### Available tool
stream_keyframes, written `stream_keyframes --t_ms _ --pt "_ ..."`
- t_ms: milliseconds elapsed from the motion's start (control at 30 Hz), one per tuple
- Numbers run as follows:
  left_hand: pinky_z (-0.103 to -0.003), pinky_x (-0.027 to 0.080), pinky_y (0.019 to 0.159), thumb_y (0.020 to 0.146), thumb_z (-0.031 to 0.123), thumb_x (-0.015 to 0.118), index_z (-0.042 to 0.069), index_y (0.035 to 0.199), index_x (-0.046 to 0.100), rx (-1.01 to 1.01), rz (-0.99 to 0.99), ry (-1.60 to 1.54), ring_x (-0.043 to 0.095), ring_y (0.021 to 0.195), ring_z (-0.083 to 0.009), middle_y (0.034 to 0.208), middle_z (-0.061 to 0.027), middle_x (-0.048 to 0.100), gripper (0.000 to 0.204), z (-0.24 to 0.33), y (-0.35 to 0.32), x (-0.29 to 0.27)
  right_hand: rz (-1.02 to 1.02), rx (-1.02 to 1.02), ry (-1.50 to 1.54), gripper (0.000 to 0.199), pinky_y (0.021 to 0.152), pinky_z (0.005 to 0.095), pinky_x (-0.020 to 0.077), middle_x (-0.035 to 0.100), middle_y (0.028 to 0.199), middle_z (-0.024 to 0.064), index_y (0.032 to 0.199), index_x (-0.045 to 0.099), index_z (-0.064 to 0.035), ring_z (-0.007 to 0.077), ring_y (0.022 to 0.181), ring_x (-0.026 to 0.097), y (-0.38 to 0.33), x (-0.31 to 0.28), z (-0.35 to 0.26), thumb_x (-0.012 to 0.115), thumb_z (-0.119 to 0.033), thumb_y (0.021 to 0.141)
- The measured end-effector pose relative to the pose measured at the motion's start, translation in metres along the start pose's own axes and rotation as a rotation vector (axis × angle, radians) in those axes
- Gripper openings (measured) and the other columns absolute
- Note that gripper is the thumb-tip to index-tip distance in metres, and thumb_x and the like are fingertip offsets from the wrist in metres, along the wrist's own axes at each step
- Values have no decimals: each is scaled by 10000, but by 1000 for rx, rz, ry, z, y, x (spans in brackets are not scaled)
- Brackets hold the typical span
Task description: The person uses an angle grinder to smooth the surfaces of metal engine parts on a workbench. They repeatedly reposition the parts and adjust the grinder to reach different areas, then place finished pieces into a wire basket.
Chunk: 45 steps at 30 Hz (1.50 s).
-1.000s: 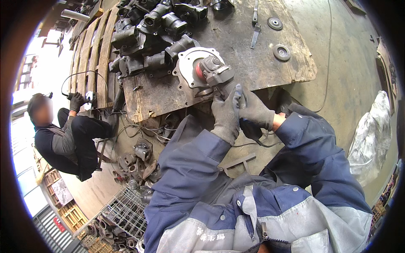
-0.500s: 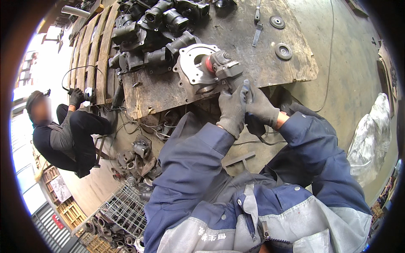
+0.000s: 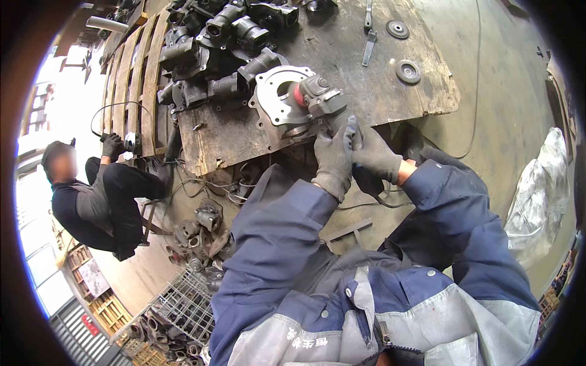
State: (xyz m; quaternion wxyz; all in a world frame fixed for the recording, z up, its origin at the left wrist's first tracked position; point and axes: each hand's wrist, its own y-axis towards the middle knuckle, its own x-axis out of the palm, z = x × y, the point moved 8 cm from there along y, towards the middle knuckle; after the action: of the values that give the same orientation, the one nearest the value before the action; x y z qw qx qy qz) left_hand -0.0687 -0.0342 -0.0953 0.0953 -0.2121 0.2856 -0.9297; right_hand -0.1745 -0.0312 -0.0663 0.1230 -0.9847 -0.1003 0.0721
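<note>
Both my hands wear grey gloves and meet on an angle grinder. My left hand (image 3: 334, 160) wraps its body just behind the head. My right hand (image 3: 377, 157) grips the dark rear handle. The grinder head (image 3: 320, 96) with a red part presses against a round grey metal flange casting (image 3: 276, 105). The casting lies near the front edge of a worn wooden board (image 3: 378, 91). A black cable (image 3: 372, 201) runs from the grinder below my right wrist.
Several dark metal castings (image 3: 220, 43) are piled at the back left of the board. Two grinding discs (image 3: 408, 71) and a flat wrench (image 3: 367, 43) lie at the back right. A person (image 3: 91, 195) crouches at left. Scrap parts (image 3: 201, 232) and a wire crate (image 3: 177, 305) lie below.
The view has shifted slightly; my hands and the grinder sit a little higher against the flange. The crouching person has leaned a bit further toward the pallet.
</note>
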Motion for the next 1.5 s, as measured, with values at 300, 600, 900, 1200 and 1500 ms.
stream_keyframes --t_ms 300,600,900,1200,1500 --pt "-282 515 738 913 238 822 -36 1160 655 26 -17 17 639 843 -112 1008 -46 700 406 6 -1 7 46 11 -25 621 940 409 529 675 1162 231 1372 510 -25 320 1089 670 11 -4 17 757 -280 863" --pt "-268 503 681 922 243 823 -24 1136 645 51 -61 94 621 793 -91 947 -29 696 386 15 9 17 76 -17 -79 515 951 386 522 651 1164 205 1312 526 7 283 1050 653 14 -14 3 707 -199 876" --pt "-299 532 696 912 343 832 -50 1036 577 141 -61 203 613 825 -111 944 -92 691 485 23 -14 10 -85 127 503 490 939 317 509 618 1115 54 1299 535 -20 134 1029 588 0 -6 23 696 -78 840" --pt "-299 538 731 926 339 812 -51 1093 603 141 -68 294 645 842 -130 961 -102 696 473 28 -22 -9 -138 149 624 431 920 309 516 619 1119 50 1276 544 -19 139 1012 587 -16 19 1 656 -116 871" --pt "-299 539 708 915 340 829 -66 1046 628 89 -45 262 637 815 -122 924 -108 715 471 29 -17 -14 -76 179 709 432 934 317 517 600 1143 54 1283 534 -34 130 1018 588 -15 27 5 645 -110 872"
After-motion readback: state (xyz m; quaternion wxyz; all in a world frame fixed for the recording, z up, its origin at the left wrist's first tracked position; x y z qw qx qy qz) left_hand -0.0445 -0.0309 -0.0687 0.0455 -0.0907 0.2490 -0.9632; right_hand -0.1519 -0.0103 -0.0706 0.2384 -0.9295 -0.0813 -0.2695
